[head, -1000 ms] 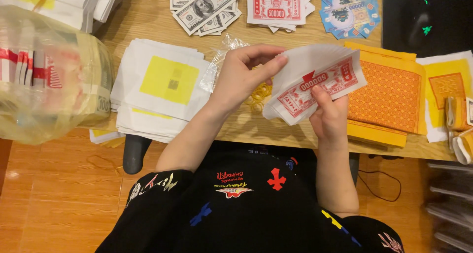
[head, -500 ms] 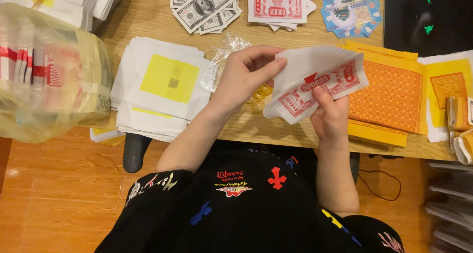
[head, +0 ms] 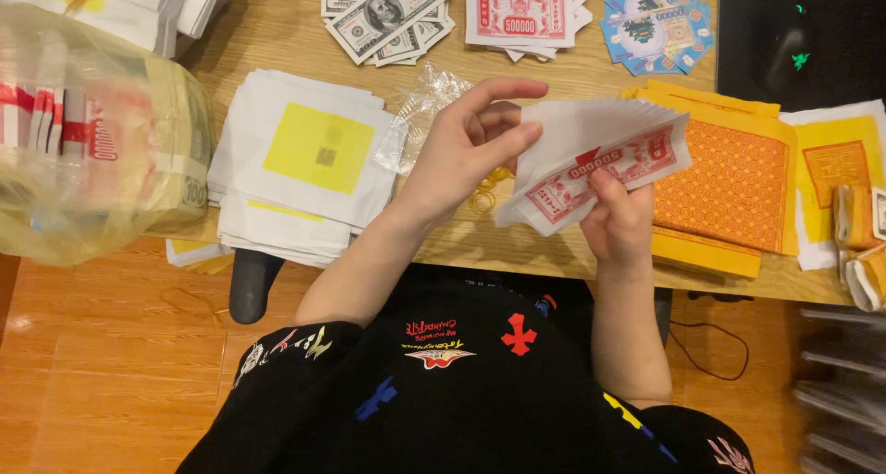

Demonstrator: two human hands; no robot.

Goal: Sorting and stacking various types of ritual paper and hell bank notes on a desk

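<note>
Two hands work over a wooden table [head: 277,31], sharing one fanned stack of red-and-white paper notes [head: 595,156] held just above the table's near edge. The left hand [head: 471,146] is half open: its thumb and forefinger pinch the fan's left edge while the other fingers spread loosely above. The right hand [head: 618,220] is closed round the stack's lower edge from beneath, thumb pressed on the top sheet.

Round them lie seven separate heaps of paper (sheets inside each cannot be counted). A pile of white sheets with a yellow square [head: 300,165] sits left of the left hand, a crumpled clear wrapper [head: 420,105] between them. At the far edge lie a green-grey spread of banknote-style sheets [head: 383,12], a red-printed white stack [head: 521,12] and a blue many-sided set [head: 657,22]. Right of the fan is an orange-patterned yellow stack [head: 729,183], then white sheets with a yellow panel [head: 835,174]. At far left, one bulging clear bag of banded bundles [head: 88,132].

Compared with a second ago the fan is held slightly higher and more spread; both grips are unchanged
</note>
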